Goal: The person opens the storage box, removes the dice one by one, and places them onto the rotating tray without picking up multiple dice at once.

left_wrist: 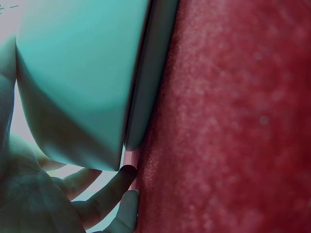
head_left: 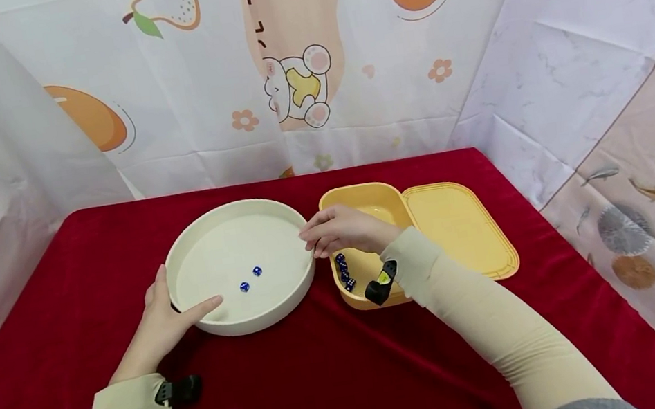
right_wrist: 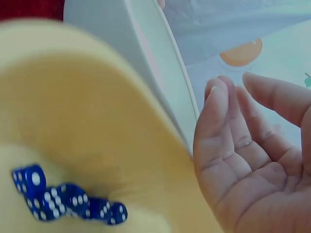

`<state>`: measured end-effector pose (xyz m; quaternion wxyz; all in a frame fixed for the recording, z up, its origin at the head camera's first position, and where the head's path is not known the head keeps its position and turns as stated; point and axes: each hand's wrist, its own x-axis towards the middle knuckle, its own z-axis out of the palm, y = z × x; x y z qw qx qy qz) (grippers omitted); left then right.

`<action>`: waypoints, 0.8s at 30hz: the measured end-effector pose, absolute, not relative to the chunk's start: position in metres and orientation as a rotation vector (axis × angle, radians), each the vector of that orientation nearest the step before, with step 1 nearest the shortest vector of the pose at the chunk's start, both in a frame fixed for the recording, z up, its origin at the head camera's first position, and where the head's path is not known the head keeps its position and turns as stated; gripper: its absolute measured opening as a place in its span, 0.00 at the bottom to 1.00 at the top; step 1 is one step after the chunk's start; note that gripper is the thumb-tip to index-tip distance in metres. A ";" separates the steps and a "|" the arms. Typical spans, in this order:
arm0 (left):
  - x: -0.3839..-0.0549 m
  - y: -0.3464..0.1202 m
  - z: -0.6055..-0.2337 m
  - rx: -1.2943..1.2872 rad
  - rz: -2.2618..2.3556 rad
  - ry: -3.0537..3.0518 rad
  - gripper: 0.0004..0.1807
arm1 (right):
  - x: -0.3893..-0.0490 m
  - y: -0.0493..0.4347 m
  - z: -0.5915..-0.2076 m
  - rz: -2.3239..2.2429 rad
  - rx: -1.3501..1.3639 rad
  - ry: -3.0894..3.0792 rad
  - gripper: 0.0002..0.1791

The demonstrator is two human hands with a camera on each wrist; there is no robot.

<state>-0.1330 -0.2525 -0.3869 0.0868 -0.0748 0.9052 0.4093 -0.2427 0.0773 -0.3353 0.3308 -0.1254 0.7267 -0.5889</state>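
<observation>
My left hand (head_left: 163, 323) holds the round cream tray (head_left: 279, 307) at its left side, the thumb over the rim and the other fingers by the outer wall. Those fingers (left_wrist: 99, 199) show around the wall's edge in the left wrist view. Two blue dice (head_left: 257, 271) lie apart on the tray floor. My right hand (head_left: 348, 229) hovers between the tray's right rim and the yellow box (head_left: 364, 194), its fingers loosely bent. In the right wrist view nothing shows between thumb and fingers. Several blue dice (right_wrist: 73, 199) sit in a row inside the box, by its left wall.
A yellow lid (head_left: 456, 228) lies to the right of the box, against its side. Red cloth (head_left: 266, 395) covers the table. Behind it hangs a printed white curtain (head_left: 193, 97).
</observation>
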 end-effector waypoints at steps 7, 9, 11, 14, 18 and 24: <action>-0.133 -0.253 -0.386 -0.224 1.214 2.701 0.72 | -0.249 0.092 -0.338 -1.579 -0.309 1.893 0.19; -0.133 -0.253 -0.387 -0.226 1.214 2.699 0.72 | -0.251 0.095 -0.339 -1.591 -0.281 1.892 0.18; -0.132 -0.253 -0.387 -0.228 1.215 2.697 0.72 | -0.253 0.099 -0.342 -1.596 -0.250 1.898 0.17; -0.132 -0.253 -0.387 -0.231 1.216 2.694 0.72 | -0.257 0.104 -0.346 -1.607 -0.206 1.905 0.17; -0.132 -0.253 -0.386 -0.232 1.218 2.691 0.72 | -0.261 0.110 -0.352 -1.619 -0.175 1.916 0.15; -0.133 -0.253 -0.386 -0.226 1.223 2.693 0.72 | -0.264 0.117 -0.357 -1.597 -0.156 1.929 0.13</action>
